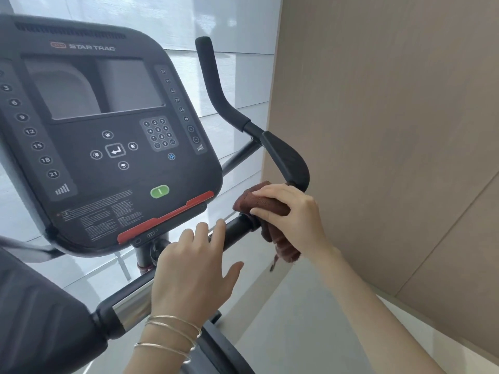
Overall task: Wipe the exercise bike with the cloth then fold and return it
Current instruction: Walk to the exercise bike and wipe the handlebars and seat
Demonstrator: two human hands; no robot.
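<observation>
The exercise bike's dark console (108,136) fills the left of the head view, with a black right handlebar (224,103) curving up beside it. My right hand (291,211) presses a bunched brown cloth (270,203) around the handlebar just below its flat black pad (289,160). A corner of the cloth hangs down under my wrist. My left hand (194,268) rests with fingers spread on the black bar (237,230) left of the cloth, holding nothing. Thin bangles circle that wrist.
A beige panelled wall (391,130) stands close on the right. Pale window blinds (189,22) lie behind the console. The padded left handle (40,319) sits at the lower left, and pale floor (297,319) shows beneath the bars.
</observation>
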